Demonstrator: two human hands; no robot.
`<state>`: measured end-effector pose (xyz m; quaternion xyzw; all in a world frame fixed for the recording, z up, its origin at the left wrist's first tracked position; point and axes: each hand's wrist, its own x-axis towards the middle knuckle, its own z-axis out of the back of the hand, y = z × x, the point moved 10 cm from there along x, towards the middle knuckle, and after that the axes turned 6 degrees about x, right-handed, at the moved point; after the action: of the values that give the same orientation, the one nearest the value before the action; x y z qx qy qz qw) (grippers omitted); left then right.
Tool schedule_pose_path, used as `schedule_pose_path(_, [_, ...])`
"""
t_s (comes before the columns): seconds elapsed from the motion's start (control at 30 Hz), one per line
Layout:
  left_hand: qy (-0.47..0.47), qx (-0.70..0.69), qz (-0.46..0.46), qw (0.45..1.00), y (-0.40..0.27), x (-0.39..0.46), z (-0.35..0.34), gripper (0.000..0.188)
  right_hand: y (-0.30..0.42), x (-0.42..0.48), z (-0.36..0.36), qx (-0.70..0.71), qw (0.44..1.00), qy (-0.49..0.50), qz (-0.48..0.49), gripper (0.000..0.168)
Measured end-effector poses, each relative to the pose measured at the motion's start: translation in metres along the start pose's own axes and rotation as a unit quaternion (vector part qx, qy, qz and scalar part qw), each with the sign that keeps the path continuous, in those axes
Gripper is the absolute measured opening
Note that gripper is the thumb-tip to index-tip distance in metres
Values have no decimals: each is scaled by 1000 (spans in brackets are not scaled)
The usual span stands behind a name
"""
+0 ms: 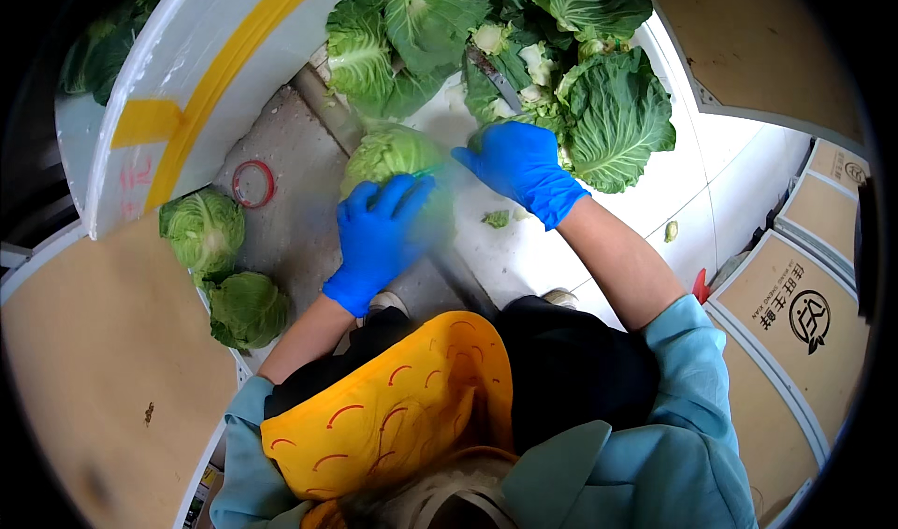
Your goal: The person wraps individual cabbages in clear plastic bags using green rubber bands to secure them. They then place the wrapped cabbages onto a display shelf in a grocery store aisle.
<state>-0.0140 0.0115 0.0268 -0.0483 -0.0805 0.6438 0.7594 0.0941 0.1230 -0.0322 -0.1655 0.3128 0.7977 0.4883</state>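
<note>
My left hand (382,231), in a blue glove, grips a pale green cabbage (393,153), its fingers bent over the near side. A bit of bright green material shows by the fingertips. The right hand (515,161), also gloved in blue, is curled just right of the cabbage, thumb pointing left; whether it holds anything is hidden. Directly beyond its knuckles a knife (499,83) with a stained, dark far part lies across cut leaves and stem pieces; contact with the hand cannot be made out. Large outer cabbage leaves (617,118) are heaped around it. Part of the view is blurred.
A white foam box (231,31) with yellow tape stands at upper left. Below it are a red-rimmed tape roll (253,184) and two cabbages (207,231) on the floor. Tan panels flank both sides, and printed tan boxes (786,318) stand at right. Leaf scraps (496,218) dot the white tiles.
</note>
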Motion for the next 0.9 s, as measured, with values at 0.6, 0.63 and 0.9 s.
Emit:
schedule_pose_path(0.6, [231, 49, -391, 890, -11, 58, 12, 60, 18, -40, -59, 183, 975, 58, 116, 103])
schedule_pose_path(0.63, [252, 29, -393, 884, -13, 64, 13, 59, 17, -37, -59, 175, 976, 50, 121, 103])
schedule_pose_path(0.9, [305, -190, -276, 891, 8, 61, -2, 66, -4, -29, -54, 201, 969, 10, 145, 90])
